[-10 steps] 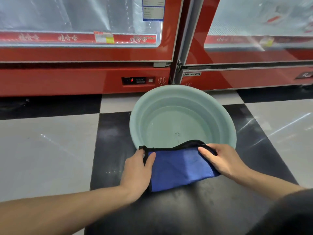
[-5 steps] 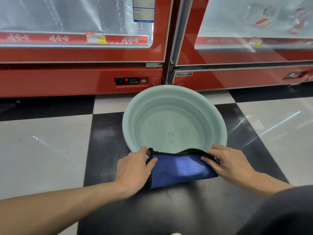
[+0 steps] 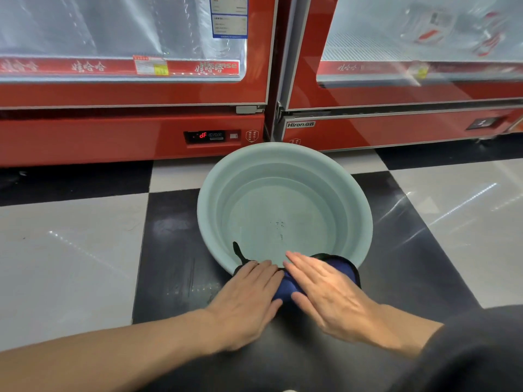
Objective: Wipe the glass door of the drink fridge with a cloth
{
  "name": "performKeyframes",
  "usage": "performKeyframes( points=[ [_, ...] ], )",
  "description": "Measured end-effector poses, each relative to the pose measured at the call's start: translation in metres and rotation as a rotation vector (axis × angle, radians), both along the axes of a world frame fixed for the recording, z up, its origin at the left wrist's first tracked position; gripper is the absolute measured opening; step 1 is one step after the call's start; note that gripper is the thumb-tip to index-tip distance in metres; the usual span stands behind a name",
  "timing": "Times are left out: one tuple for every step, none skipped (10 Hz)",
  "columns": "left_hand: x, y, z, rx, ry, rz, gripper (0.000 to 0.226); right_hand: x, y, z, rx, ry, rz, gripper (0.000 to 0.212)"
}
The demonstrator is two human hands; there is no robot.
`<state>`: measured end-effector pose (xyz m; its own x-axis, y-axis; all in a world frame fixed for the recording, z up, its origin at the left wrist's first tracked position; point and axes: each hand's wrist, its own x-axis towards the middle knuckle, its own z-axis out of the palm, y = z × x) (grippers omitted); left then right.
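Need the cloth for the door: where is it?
In the head view, the blue cloth lies over the basin's near rim, under the left hand and right hand.

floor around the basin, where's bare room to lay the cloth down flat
Bare tiles left of the basin and right of it. Crowded at its near rim, where the left hand and right hand press the cloth.

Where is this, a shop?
Probably a shop or a drinks store. Two red glass-door drink fridges stand side by side, a yellow price tag hangs on a shelf edge, and the floor is black-and-white checkered tile.
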<state>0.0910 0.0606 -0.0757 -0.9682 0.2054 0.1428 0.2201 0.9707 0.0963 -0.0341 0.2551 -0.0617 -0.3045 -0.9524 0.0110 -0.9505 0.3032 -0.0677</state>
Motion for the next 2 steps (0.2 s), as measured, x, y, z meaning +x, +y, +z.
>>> performKeyframes(
  points=[
    [0.000,-0.002,-0.006,0.001,-0.005,-0.038,0.046,0.009,0.001,0.000,0.063,-0.004,-0.010,0.064],
    [-0.008,-0.015,0.005,0.102,0.050,-0.040,0.046,0.001,-0.015,0.007,0.021,0.025,-0.017,0.065]
  ],
)
